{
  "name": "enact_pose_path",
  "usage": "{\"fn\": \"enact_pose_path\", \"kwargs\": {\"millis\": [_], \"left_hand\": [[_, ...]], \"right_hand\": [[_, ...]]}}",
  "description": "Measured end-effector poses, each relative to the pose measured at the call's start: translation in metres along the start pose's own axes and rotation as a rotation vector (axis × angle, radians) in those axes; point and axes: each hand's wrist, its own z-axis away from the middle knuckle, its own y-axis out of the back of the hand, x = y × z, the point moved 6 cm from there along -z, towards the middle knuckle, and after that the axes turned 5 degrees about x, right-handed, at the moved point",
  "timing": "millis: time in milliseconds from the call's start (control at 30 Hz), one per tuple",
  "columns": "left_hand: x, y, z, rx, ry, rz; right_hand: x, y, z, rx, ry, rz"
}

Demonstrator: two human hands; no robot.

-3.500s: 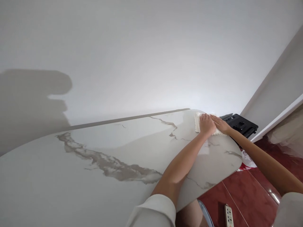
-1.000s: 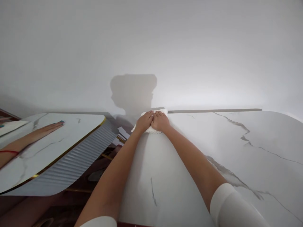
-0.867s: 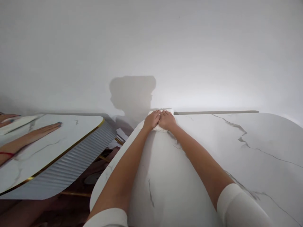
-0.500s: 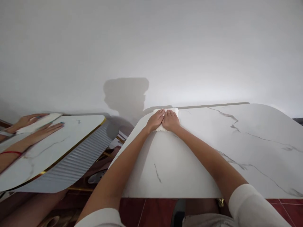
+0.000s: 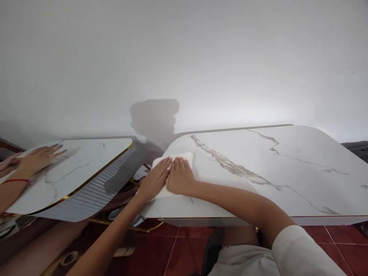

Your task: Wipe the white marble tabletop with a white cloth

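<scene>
Both of my hands lie flat, side by side, on a folded white cloth [image 5: 163, 193] near the left rounded end of a white marble-patterned table [image 5: 304, 180]. My left hand [image 5: 155, 177] has its fingers stretched forward over the left part of the cloth. Close against it, my right hand [image 5: 180, 177] presses on the cloth's right part, fingers straight and fairly close together. The cloth shows around the fingertips and below the palms; its middle is hidden. Grey-brown veins run across the tabletop to the right of my hands.
To the left, another person's hands [image 5: 43, 156] rest on a second marble-patterned table [image 5: 86, 153] with a gold edge and ribbed side. A pale wall [image 5: 230, 69] rises behind both tables. Red floor tiles [image 5: 158, 253] and a tape roll [image 5: 69, 258] show below.
My hands and the cloth have come left and nearer to me, from the table's back edge. The cover of the wide grey vein is gone. The other person's hands have shifted left.
</scene>
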Motion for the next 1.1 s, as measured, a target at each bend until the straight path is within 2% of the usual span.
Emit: {"fn": "enact_pose_path", "kwargs": {"millis": [133, 300, 433, 567, 733, 867, 1100], "left_hand": [[0.023, 0.013, 0.039, 0.037, 0.001, -0.053], [0.066, 0.013, 0.053, 0.003, 0.081, -0.06], [0.1, 0.0, 0.04, 0.016, 0.126, -0.038], [0.116, -0.018, 0.0, 0.048, 0.117, 0.004], [0.106, -0.037, -0.063, 0.071, 0.083, 0.044], [0.078, -0.049, -0.102, 0.058, 0.143, 0.049], [0.031, -0.066, -0.153, 0.067, 0.249, 0.1]], "right_hand": [[-0.018, 0.009, 0.027, -0.029, 0.077, -0.038], [-0.009, 0.025, 0.061, -0.058, 0.129, -0.056], [0.019, 0.043, 0.082, -0.059, 0.148, -0.06], [0.059, 0.05, 0.073, -0.052, 0.127, -0.018], [0.104, 0.038, 0.026, -0.057, 0.163, 0.035], [0.13, 0.021, -0.015, -0.107, 0.151, 0.042], [0.16, -0.005, -0.073, -0.094, 0.104, 0.01]]}}
